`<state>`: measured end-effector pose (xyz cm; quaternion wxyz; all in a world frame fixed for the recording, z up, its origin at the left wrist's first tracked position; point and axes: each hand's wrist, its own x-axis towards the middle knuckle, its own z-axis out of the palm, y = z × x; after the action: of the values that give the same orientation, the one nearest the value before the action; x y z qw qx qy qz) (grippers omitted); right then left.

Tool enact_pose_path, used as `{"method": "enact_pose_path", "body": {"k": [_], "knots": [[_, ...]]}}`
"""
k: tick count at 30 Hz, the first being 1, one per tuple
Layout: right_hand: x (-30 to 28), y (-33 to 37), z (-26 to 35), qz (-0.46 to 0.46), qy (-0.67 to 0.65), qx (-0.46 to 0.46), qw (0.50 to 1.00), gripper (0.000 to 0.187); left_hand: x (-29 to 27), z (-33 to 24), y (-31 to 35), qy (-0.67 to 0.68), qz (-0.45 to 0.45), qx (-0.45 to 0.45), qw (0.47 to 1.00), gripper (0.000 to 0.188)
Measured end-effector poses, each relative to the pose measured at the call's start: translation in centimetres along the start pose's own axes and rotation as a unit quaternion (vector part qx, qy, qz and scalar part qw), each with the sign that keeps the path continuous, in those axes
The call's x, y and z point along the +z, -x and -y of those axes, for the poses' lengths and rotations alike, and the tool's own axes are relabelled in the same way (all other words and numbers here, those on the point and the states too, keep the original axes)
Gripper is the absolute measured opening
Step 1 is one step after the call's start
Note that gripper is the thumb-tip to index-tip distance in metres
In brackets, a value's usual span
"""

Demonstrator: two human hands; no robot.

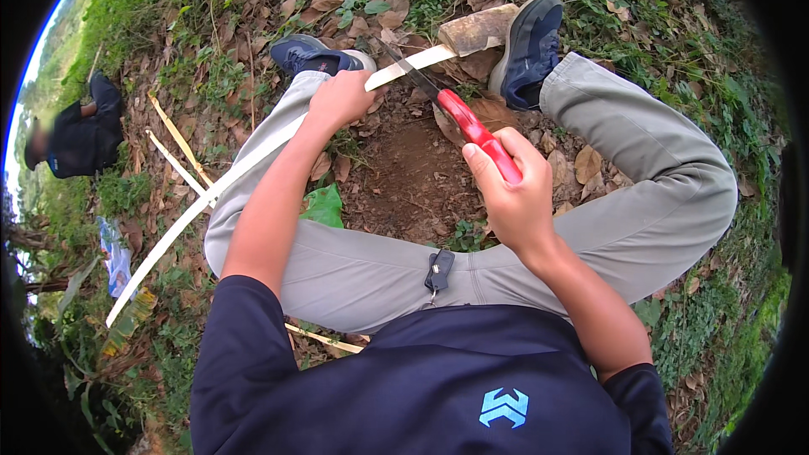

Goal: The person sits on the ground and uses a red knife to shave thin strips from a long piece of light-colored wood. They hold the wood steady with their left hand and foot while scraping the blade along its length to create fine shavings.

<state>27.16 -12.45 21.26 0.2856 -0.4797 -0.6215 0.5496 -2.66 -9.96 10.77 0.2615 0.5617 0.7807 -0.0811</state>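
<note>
A long pale strip (181, 223), probably split bamboo or wood, runs slantwise from the lower left to the middle top. My left hand (341, 103) is closed around it near its far end, above my left shin. That far end lies against a short piece of log (476, 29) beside my right shoe. My right hand (514, 194) grips a knife (474, 128) by its red handle. Its dark, narrow blade points up and left and crosses the strip between my left hand and the log. Whether the edge touches the strip, I cannot tell.
Bare soil (413, 177) and dry leaves lie between my bent legs. More pale strips (181, 139) rest on the ground at the left, near a plastic bag (115, 257). Another person (80, 131) in dark clothing is farther left. Green plants surround the spot.
</note>
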Motion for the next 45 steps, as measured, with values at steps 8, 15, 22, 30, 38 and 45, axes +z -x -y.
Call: {"method": "enact_pose_path", "body": {"k": [8, 15, 22, 30, 38, 45], "knots": [[-0.3, -0.2, 1.9, 0.025, 0.008, 0.045, 0.999, 0.030, 1.4, 1.3, -0.9, 0.100, 0.089, 0.041, 0.990, 0.047], [-0.7, -0.6, -1.8, 0.004, -0.079, 0.078, 0.994, 0.022, 1.7, 2.5, -1.9, 0.098, 0.092, 0.045, 0.990, 0.045], [-0.6, 2.1, -1.4, -0.015, -0.122, 0.132, 0.984, 0.022, 2.8, 3.7, -2.5, 0.119, 0.078, 0.059, 0.988, 0.042], [1.0, -2.2, -3.4, -0.026, -0.080, 0.072, 0.994, 0.027, 2.7, 3.4, -3.2, 0.113, 0.110, 0.022, 0.987, 0.035], [-1.4, -0.1, -1.0, -0.019, -0.114, 0.124, 0.985, 0.026, 3.1, 4.0, -3.0, 0.110, 0.099, 0.047, 0.988, 0.034], [2.1, -2.2, -2.9, -0.025, -0.024, 0.033, 0.999, 0.027, 2.8, 3.3, -2.4, 0.112, 0.088, 0.042, 0.989, 0.031]]}}
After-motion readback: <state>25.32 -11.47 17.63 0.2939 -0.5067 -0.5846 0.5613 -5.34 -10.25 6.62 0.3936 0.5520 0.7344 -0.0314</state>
